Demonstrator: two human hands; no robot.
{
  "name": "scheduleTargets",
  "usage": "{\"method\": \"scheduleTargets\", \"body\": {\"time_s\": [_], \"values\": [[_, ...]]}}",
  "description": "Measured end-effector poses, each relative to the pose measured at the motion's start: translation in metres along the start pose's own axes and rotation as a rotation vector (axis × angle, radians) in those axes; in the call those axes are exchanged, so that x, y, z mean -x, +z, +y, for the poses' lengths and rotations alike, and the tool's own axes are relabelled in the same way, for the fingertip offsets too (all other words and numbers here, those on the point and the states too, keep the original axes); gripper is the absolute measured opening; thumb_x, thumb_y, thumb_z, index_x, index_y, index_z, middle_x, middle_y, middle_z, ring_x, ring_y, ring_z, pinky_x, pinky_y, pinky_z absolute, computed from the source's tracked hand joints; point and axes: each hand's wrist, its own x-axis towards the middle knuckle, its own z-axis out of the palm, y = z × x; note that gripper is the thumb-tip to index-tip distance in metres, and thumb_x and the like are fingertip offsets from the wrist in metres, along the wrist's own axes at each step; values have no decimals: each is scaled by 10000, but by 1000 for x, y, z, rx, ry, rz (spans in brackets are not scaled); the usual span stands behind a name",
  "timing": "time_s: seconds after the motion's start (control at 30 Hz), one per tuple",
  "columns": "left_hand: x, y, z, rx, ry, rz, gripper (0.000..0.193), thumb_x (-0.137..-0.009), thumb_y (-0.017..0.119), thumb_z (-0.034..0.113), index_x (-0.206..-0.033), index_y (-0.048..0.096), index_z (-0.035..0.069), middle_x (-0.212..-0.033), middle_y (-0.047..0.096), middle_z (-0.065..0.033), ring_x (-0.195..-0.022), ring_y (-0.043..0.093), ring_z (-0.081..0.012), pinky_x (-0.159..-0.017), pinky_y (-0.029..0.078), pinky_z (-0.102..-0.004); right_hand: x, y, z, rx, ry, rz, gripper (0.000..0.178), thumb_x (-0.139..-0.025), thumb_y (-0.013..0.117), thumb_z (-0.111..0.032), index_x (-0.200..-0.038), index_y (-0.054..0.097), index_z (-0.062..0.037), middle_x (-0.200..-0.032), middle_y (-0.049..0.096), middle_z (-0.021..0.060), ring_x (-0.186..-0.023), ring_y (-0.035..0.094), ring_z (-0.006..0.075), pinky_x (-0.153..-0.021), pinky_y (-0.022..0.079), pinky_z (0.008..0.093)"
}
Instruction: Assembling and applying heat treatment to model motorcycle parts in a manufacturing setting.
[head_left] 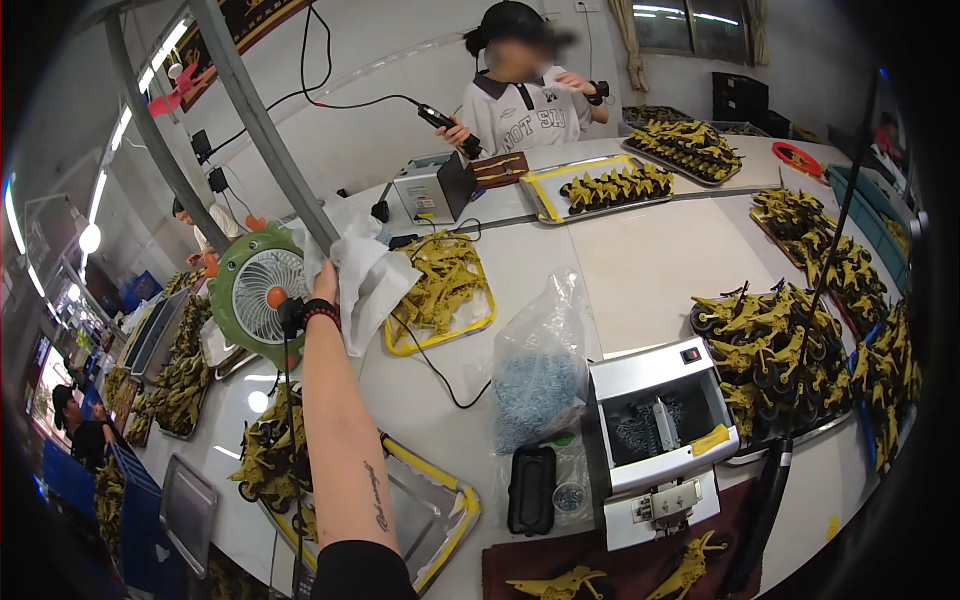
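Observation:
My left arm stretches up from the lower edge, with a dark red bead bracelet and a small black device at the wrist. My left hand (326, 283) is closed on crumpled white tissue (365, 275), beside a green animal-shaped fan (228, 300) with an orange hub. Its fingertips are partly hidden. Just right of the tissue, a yellow-rimmed tray (488, 322) holds loose yellow plastic parts (440, 285). Below my forearm lies another yellow-edged metal tray (430, 500), with yellow-and-black toy motorcycles (270, 460) at its left. My right hand is out of view.
A white screw feeder (640, 368) stands at front centre, beside a clear bag of screws (535, 395) and a black case (531, 490). Toy motorcycles (775, 350) pile up at right. Opposite, a person (525, 100) holds a black electric screwdriver (450, 128). Grey posts (265, 120) rise near the fan.

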Motion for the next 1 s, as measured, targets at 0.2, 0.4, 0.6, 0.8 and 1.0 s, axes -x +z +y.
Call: {"method": "scheduleTargets", "body": {"time_s": [0.2, 0.4, 0.6, 0.8, 1.0], "values": [[15, 55, -46, -967, 144, -163, 521, -841, 420, 426, -1074, 617, 4, -1055, 605, -271, -1062, 563, -369, -852, 440, -422, 10, 0, -11, 87, 52, -1, 93, -780, 618, -114, -776, 641, -24, -611, 586, 90, -508, 542, 234, -500, 405, 324], [82, 45, 23, 117, -406, -447, 484, -694, 660, 263, -1047, 491, -21, -892, 587, -177, -745, 577, -308, -692, 475, -436, 28, 0, -12, 85, 99, -40, 117, -775, 649, -148, -815, 629, -40, -640, 586, 89, -526, 541, 235, -503, 413, 321], [125, -24, 122, -203, -295, -92, 794, -686, 699, 389, -1292, 366, -1, -1202, 452, -289, -1055, 486, -376, -912, 370, -488, 36, -6, 4, -2, 27, -27, 164, -764, 671, -243, -742, 599, -96, -599, 543, 10, -527, 535, 194, -499, 383, 315], [358, -3, 167, -691, 807, -76, 769, -812, 592, 184, -1433, 161, 46, -1324, 405, -271, -1254, 404, -319, -997, 339, -383, 5, -73, 4, -272, -1, -137, 195, -760, 695, -214, -838, 629, -48, -722, 621, 55, -637, 618, 227, -587, 503, 334], [648, 17, 191, -996, 1438, -356, 596, -625, 666, 44, -1204, 529, 25, -1168, 566, -178, -1085, 527, -362, -995, 311, -518, -70, -83, 112, -548, 581, -229, 467, -850, 652, -208, -1221, 433, -29, -950, 554, 41, -773, 538, 80, -620, 456, 209]]}}
